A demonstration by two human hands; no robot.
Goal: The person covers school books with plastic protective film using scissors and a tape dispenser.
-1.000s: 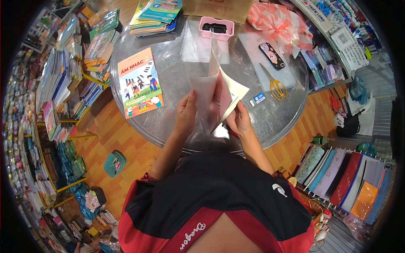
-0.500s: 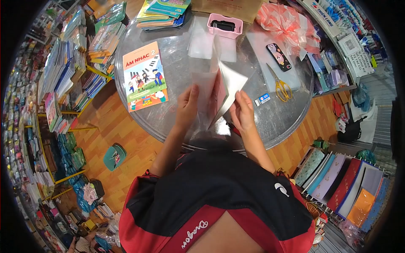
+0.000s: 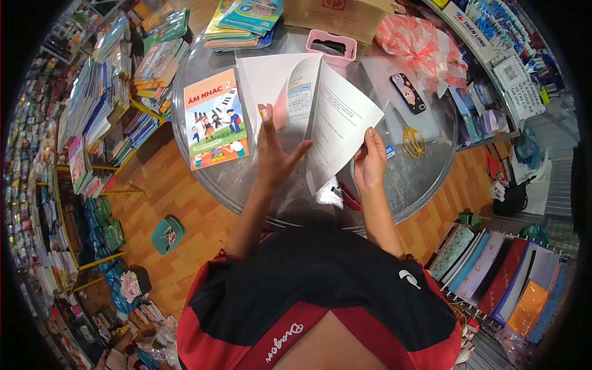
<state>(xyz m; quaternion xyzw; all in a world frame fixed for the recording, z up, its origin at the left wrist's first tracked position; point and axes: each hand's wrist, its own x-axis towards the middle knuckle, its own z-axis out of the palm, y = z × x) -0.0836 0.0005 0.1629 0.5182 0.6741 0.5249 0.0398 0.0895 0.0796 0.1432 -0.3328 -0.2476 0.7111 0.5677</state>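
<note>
An open book (image 3: 338, 123) stands partly fanned out over the round metal table, with printed text on its right page and a blue table on a page near the middle. My right hand (image 3: 370, 159) pinches the lower right edge of its pages. My left hand (image 3: 275, 151) has its fingers spread, thumb pointing at the book, by the lower left page. To the left lies an orange and green music book (image 3: 216, 120), face up. Near the book's bottom edge is a red and black object (image 3: 349, 196), partly hidden by my right hand.
Yellow-handled scissors (image 3: 413, 140), a dark phone (image 3: 407, 94) and red-white plastic (image 3: 422, 46) are at the right. A pink tray (image 3: 333, 54), a cardboard box (image 3: 336, 18) and stacked books (image 3: 242, 31) line the table's back. Shelves stand on both sides.
The book has opened wider, showing printed pages. My left hand has let go of the left page and spread its fingers. My right hand has moved slightly right with the page edge.
</note>
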